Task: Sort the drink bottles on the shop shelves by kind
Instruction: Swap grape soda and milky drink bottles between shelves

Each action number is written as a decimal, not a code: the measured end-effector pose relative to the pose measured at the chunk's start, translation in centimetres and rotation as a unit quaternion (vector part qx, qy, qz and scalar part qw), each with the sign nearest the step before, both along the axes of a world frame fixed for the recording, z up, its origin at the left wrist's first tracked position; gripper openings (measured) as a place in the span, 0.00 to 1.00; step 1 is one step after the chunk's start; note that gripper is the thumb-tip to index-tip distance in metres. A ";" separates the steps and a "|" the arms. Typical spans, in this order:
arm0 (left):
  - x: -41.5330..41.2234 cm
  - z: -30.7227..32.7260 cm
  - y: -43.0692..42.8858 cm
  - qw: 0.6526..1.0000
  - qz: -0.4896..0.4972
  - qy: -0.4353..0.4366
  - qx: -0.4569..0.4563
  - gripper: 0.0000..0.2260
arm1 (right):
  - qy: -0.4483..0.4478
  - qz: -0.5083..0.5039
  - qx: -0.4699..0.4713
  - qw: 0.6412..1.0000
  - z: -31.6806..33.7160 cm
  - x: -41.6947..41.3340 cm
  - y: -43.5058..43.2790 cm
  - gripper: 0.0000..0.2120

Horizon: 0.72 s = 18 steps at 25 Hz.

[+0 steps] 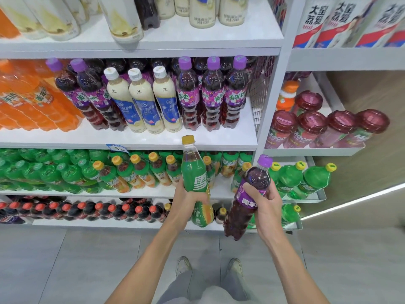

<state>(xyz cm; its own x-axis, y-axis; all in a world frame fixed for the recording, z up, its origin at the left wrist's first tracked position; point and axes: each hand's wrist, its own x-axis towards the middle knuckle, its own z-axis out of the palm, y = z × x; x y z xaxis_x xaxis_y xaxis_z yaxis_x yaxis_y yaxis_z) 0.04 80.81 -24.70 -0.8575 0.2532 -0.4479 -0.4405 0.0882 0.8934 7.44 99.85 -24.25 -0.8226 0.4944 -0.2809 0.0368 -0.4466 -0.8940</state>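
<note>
Purple-capped bottle (247, 198) gripped in right hand (266, 199), green-labelled bottle (196, 178) in left hand (187, 199).

Left grip (188, 204) holds green bottle (194, 174); right grip (267, 199), probably grape soda (256, 178).

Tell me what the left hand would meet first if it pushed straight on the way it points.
Probably the yellow-capped bottles on the shelf right behind the green-labelled bottle the left hand holds; depth is unclear, so the shelf edge might come first.

An upright bottle (194, 172) is held in the left hand (188, 200) just left of a tilted bottle (246, 204) held in the right hand (267, 200), both before the shelves (131, 139).
</note>
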 end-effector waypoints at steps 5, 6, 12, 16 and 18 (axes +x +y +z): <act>-0.1 -1.9 2.1 1.000 0.017 -0.007 -0.021 0.36 | 0.018 0.007 0.011 1.000 1.2 -0.4 1.5 0.25; -0.3 -2.0 2.6 1.000 0.019 -0.007 -0.017 0.36 | 0.020 0.007 0.011 1.000 1.4 -0.5 1.8 0.23; -1.0 -5.3 6.0 0.999 0.030 0.004 -0.036 0.33 | 0.026 -0.002 0.004 1.000 1.6 -1.0 3.3 0.22; -1.2 -8.3 8.1 0.994 0.044 0.038 -0.097 0.28 | 0.023 -0.006 0.013 1.000 0.9 -0.9 4.3 0.22; -1.6 -9.6 9.1 0.986 0.044 0.074 -0.143 0.27 | 0.012 -0.004 0.005 1.000 0.4 -0.7 4.9 0.21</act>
<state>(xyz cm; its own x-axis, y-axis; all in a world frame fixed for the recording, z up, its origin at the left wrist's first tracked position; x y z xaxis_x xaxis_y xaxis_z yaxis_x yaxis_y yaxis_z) -1.51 89.88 -34.35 -0.9318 0.0562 -0.3586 -0.3245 0.3138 0.8923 6.72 104.75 -23.87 -0.8249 0.5038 -0.2565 0.0118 -0.4384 -0.8987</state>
